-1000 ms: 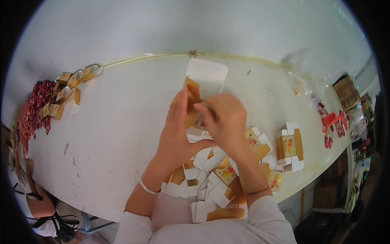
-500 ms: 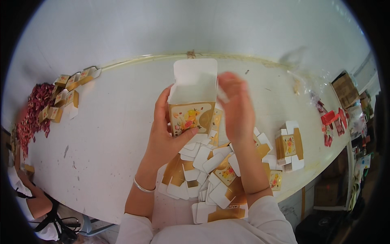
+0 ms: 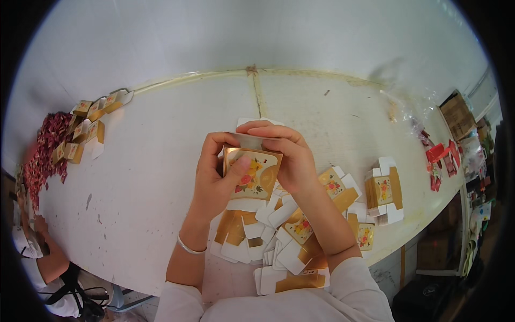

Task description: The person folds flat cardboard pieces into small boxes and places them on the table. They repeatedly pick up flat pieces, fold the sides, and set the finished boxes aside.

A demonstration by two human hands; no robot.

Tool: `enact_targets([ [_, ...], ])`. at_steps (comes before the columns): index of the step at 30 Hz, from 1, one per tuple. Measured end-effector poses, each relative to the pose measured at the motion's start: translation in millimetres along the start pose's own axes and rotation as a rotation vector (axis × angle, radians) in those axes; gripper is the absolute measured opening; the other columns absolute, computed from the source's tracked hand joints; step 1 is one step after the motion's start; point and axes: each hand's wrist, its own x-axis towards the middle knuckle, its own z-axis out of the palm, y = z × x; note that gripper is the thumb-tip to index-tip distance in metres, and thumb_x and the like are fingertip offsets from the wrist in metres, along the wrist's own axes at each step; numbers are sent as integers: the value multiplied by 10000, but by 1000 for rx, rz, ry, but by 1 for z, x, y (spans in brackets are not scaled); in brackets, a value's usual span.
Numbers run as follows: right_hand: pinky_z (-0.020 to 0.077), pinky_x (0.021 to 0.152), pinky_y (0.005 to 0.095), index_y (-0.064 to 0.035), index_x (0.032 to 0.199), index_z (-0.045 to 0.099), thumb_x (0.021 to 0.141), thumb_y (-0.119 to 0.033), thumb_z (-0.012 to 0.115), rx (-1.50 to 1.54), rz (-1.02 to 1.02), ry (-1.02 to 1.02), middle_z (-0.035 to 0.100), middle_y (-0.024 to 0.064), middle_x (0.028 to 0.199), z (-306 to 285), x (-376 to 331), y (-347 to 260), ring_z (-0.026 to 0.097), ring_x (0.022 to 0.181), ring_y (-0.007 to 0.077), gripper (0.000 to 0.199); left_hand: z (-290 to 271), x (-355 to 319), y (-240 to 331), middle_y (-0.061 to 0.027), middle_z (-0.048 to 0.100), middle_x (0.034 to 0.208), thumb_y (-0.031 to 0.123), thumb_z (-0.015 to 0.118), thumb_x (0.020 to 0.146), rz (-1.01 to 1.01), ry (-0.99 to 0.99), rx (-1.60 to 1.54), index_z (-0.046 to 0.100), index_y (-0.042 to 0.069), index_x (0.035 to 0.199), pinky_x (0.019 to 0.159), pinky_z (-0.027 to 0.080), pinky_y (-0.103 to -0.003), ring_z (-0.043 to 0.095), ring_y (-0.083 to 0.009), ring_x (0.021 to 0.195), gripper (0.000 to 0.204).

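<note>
Between my hands is a small gold and white folding carton (image 3: 260, 180) with a fruit-and-flower picture on its front. My left hand (image 3: 210, 174) grips its left side, the thumb lying across the printed face. My right hand (image 3: 294, 158) closes round the upper right, its fingers bent over the top by the white flaps. One white flap sticks out beyond the fingers, and another shows at the bottom edge. What the right fingertips touch is partly hidden. Below and right of the carton lies a loose heap of flat, unfolded cartons (image 3: 292, 257).
A stack of flat cartons (image 3: 383, 190) stands right on the white table (image 3: 145, 177). Far left, assembled cartons (image 3: 95, 130) sit beside a dark red pile of small packets (image 3: 48, 142). A co-worker's arm (image 3: 51, 257) is at the left edge. Red packaging (image 3: 442, 154) lies far right.
My right hand has come in from the right onto the carton's top. The carton has moved down slightly and tilted, and its raised back flap is now folded down under my fingers.
</note>
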Motion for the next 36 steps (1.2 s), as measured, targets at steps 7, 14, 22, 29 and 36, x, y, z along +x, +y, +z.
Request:
enact_targets([
  [7, 443, 778, 269, -9, 1005, 610, 830, -39, 507, -484, -189, -47, 567, 95, 1034, 4, -6, 1, 548, 890, 133, 205, 3, -1, 6, -89, 500, 1011, 55, 609, 803, 86, 28, 116, 248, 110, 1179, 498, 448, -192, 558, -97, 681, 524],
  [14, 469, 689, 234, -6, 1018, 608, 834, -104, 584, -644, -170, -2, 601, 63, 885, 7, -5, -7, 547, 792, 101, 210, 0, -3, 17, -89, 507, 1013, 68, 632, 787, -33, -38, 146, 304, 131, 1269, 573, 467, -209, 560, -118, 749, 586],
  [22, 464, 658, 215, 8, 944, 645, 829, -109, 592, -548, -33, 48, 622, 57, 844, 0, -3, -15, 550, 748, 86, 172, -1, -4, 18, -79, 501, 1060, 88, 644, 779, -62, -101, 123, 385, 123, 1228, 583, 473, -204, 555, -107, 769, 520],
  [29, 453, 688, 233, 24, 975, 622, 839, -98, 571, -673, -99, 2, 617, 72, 915, 2, -5, -6, 557, 797, 113, 190, -2, -2, 14, -52, 503, 1035, 90, 615, 803, -80, -43, 87, 431, 96, 1152, 535, 457, -179, 548, -74, 718, 394],
  [36, 382, 901, 311, -11, 1180, 456, 886, -165, 504, -599, -217, -115, 543, 103, 1105, 9, -5, 15, 481, 1092, 209, 336, -2, 4, 10, -47, 535, 1013, 110, 595, 831, -64, 117, -165, 488, 73, 1000, 653, 464, -204, 535, -83, 806, 203],
])
